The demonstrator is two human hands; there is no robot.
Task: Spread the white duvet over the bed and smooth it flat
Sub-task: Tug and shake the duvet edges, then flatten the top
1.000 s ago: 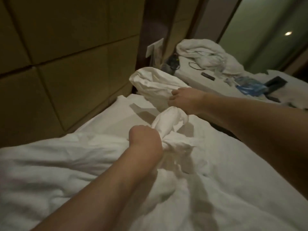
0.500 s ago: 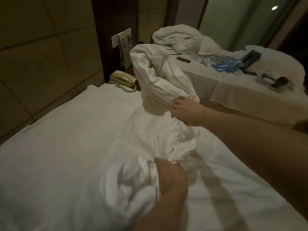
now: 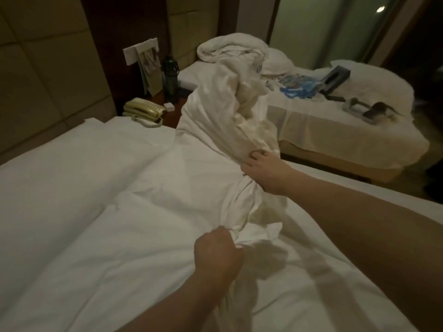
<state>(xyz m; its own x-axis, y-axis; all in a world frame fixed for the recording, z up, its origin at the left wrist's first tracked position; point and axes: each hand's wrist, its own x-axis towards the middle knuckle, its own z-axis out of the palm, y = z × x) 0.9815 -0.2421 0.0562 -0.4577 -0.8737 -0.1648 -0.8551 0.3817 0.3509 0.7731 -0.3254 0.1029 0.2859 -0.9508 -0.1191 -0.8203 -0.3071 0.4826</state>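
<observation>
The near bed (image 3: pixel 60 188) is covered by the white duvet (image 3: pixel 148 212), which is flat at the left and bunched into a raised, twisted mass toward the far right. Its lower edge is cut off by the frame. The upper fold is gripped by the right hand (image 3: pixel 263 171), fingers curled into the cloth. A gathered pinch nearer the viewer is clenched in the left hand (image 3: pixel 217 255), whose fingertips are hidden. A second bed (image 3: pixel 347 130) at far right carries crumpled bedding and blurred small items. A telephone (image 3: pixel 142 110) is seen between the beds.
</observation>
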